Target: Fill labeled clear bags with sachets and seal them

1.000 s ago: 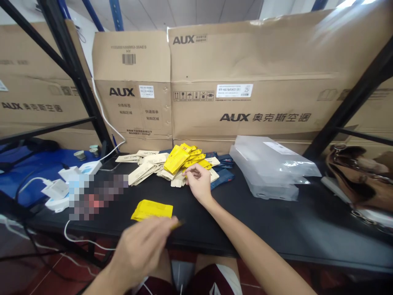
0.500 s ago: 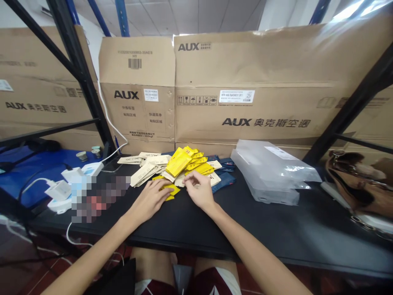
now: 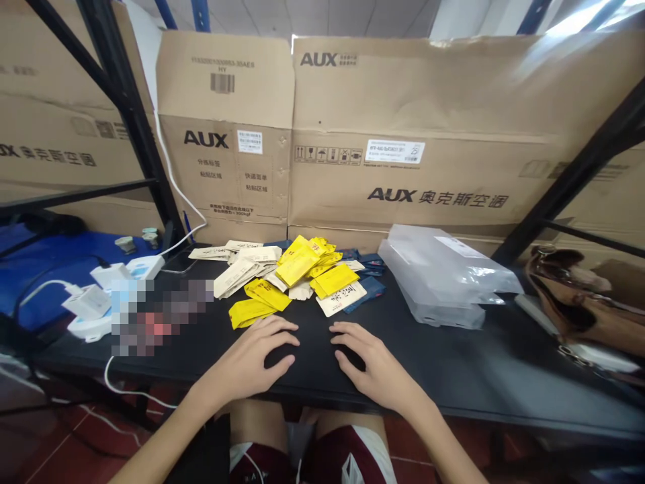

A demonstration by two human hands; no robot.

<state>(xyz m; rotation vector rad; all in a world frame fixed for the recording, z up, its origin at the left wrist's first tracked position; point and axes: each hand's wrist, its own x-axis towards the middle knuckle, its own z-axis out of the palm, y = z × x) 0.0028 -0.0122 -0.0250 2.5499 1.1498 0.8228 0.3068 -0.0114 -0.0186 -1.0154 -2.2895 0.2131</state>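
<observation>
- Packets (image 3: 297, 262): heaped mid-tabletop (image 3: 453, 376), before the cardboard (image 3: 403, 87); a few at the heap's near left, just beyond the left hand (image 3: 256, 356).
- Right hand (image 3: 367, 356): right of the left hand, apart from it, both nearer than the heap.
- Bags (image 3: 438, 269): right of the heap, a label (image 3: 461, 247) on top.
- Purse (image 3: 579, 302): right of the bags.
- Power strip (image 3: 146, 267): left of the heap, chargers (image 3: 91, 302) in it.

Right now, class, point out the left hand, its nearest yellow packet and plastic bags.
Left hand (image 3: 246, 359), head view: its back.
Yellow packet (image 3: 248, 312), head view: upper face.
Plastic bags (image 3: 437, 270), head view: top surface.
</observation>
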